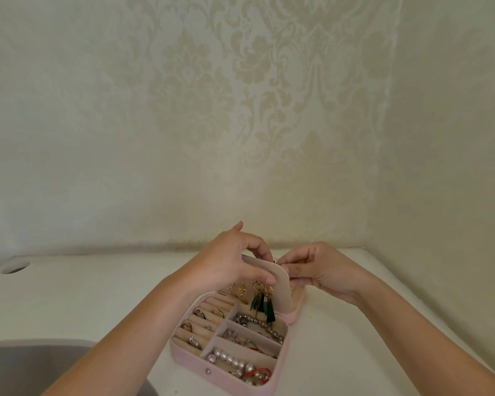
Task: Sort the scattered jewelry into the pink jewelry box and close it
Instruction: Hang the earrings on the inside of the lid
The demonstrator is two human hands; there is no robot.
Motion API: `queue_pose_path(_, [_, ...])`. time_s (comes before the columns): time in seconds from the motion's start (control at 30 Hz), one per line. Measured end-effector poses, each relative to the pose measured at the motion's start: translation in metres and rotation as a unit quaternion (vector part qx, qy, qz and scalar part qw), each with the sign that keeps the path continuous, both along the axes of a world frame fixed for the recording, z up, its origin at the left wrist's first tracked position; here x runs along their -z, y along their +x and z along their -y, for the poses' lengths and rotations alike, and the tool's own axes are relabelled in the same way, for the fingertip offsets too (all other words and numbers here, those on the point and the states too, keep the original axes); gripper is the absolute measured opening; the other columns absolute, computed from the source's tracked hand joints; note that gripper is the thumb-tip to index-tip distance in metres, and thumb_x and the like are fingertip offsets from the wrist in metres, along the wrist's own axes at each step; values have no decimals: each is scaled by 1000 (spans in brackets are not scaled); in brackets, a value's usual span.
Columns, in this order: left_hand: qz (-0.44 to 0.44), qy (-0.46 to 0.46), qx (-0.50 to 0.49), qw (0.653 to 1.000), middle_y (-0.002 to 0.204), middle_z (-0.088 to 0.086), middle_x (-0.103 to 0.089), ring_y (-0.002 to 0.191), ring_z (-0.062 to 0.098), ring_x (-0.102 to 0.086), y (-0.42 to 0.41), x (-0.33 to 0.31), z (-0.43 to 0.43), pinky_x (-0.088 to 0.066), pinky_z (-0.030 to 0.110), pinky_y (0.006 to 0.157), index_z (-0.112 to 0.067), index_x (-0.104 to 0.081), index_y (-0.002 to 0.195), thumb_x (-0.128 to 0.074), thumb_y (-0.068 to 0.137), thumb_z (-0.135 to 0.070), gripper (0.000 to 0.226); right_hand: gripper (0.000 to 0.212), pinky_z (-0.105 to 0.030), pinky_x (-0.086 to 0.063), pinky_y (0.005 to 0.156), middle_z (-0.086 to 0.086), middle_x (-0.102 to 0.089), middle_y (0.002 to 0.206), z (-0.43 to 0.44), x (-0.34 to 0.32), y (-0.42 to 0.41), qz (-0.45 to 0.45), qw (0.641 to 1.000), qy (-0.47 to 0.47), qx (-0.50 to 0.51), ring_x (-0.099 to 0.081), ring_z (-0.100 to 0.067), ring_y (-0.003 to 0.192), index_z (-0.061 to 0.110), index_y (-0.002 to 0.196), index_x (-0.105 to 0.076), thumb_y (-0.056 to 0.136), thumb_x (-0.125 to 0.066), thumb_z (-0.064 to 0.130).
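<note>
The pink jewelry box (183, 358) lies open on the white table (355, 338) just in front of you, with its hinge end away from you and slightly to the right. There the earring panel (280, 292) stands nearly upright, between your two hands. Your left hand (226, 264) grips the panel's top, thumb on its front. Your right hand (317, 270), just behind the top right corner, pinches a small piece (274, 261), too small to name. It is the nearer hand for fixing this piece, I think.
</note>
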State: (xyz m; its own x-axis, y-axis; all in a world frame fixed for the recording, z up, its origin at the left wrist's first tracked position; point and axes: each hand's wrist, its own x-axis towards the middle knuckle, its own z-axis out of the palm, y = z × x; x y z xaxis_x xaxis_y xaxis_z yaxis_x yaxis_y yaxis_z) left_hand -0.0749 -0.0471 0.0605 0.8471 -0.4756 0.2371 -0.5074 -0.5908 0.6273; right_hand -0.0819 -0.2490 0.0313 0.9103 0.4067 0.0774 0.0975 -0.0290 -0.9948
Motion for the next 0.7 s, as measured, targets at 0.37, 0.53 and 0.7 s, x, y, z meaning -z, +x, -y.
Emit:
queue_pose_path(0.37, [-17, -8, 0, 1000, 85, -31, -63, 142, 1, -9, -3, 0, -1, -10, 28, 106, -36, -67, 68, -86, 61, -25, 23, 19, -20, -53, 64, -7, -72, 82, -3, 1, 1, 7, 1000, -3, -21, -68, -13, 74, 3, 86, -72, 70, -69, 12])
queue_pose_path(0.53, [-23, -12, 1, 1000, 85, -26, -67, 142, 2, -11, -3, 0, 0, -10, 28, 105, -35, -67, 70, -86, 61, -25, 23, 14, -23, -54, 67, -10, -69, 86, -3, 9, 7, -50, 997, 49, -32, -67, -16, 75, 5, 82, -71, 70, -71, 11])
queue_pose_path(0.7, [-26, -11, 3, 1000, 85, -29, -66, 141, 0, -12, -4, -1, -1, -9, 28, 105, -35, -67, 70, -86, 62, -25, 23, 46, -24, -54, 75, -11, -68, 93, 0, 12, 11, -98, 987, 71, -102, -66, -16, 86, -3, 99, -67, 66, -82, 27])
